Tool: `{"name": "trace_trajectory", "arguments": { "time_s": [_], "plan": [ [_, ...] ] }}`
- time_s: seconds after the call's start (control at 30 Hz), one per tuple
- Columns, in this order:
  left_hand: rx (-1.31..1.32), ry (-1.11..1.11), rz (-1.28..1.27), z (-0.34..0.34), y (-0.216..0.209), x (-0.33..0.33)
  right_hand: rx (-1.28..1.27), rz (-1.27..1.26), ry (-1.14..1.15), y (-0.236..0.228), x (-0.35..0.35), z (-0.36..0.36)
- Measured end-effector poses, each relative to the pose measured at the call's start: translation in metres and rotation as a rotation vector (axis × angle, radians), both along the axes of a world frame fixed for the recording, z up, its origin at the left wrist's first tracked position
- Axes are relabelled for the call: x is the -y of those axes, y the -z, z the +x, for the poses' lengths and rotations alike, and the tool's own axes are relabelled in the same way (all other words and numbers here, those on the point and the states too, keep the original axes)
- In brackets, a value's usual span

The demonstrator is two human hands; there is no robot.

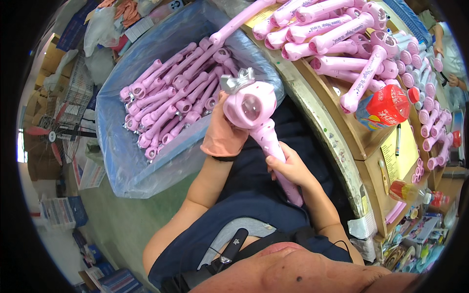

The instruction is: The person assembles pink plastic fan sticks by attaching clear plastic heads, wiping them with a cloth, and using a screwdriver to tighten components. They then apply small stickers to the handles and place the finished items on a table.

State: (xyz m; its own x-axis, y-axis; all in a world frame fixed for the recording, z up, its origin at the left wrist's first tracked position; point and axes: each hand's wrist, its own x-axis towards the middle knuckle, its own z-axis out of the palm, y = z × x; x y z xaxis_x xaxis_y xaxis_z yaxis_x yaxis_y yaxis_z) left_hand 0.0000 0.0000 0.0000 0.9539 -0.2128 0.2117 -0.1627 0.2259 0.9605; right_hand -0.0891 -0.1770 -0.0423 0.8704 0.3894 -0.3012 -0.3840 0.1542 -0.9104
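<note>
A pink toy wand (264, 132) is held in front of my body, tilted with its round head up and its handle toward me. The head has a clear round window and carries a silvery crown (238, 80). My left hand (223, 131), in a peach-coloured glove, is closed round the far left side of the head; its fingertips are partly hidden behind it. Bare, my right hand (292, 167) wraps round the handle below the head, thumb on top.
At my left stands a blue bin with a clear plastic liner (110, 141), holding many pink wands (181, 93). On the right bench (320, 117) lie more pink wands (342, 36), a red-labelled bottle (388, 106), yellow paper (401, 151) and a pen (398, 139). Another person's hand (455, 80) shows far right.
</note>
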Motion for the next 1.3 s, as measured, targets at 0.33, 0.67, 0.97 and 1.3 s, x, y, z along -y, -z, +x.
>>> {"name": "trace_trajectory", "arguments": {
  "time_s": [0.33, 0.67, 0.97, 1.3],
  "plan": [
    [0.180, -0.026, 0.392, -0.026, -0.005, 0.039, 0.271, -0.478, 0.083, -0.009, 0.003, 0.006],
    [0.332, -0.015, 0.689, 0.004, -0.001, 0.023, 0.331, -1.062, 1.075, -0.075, 0.176, -0.076],
    [0.065, 0.198, 0.286, 0.004, 0.012, 0.024, 0.159, -0.717, 0.933, -0.056, 0.147, -0.073],
    [0.885, -0.058, 1.058, -0.023, 0.001, 0.041, 0.808, -0.583, 0.681, -0.042, 0.021, 0.043]
  ]
}}
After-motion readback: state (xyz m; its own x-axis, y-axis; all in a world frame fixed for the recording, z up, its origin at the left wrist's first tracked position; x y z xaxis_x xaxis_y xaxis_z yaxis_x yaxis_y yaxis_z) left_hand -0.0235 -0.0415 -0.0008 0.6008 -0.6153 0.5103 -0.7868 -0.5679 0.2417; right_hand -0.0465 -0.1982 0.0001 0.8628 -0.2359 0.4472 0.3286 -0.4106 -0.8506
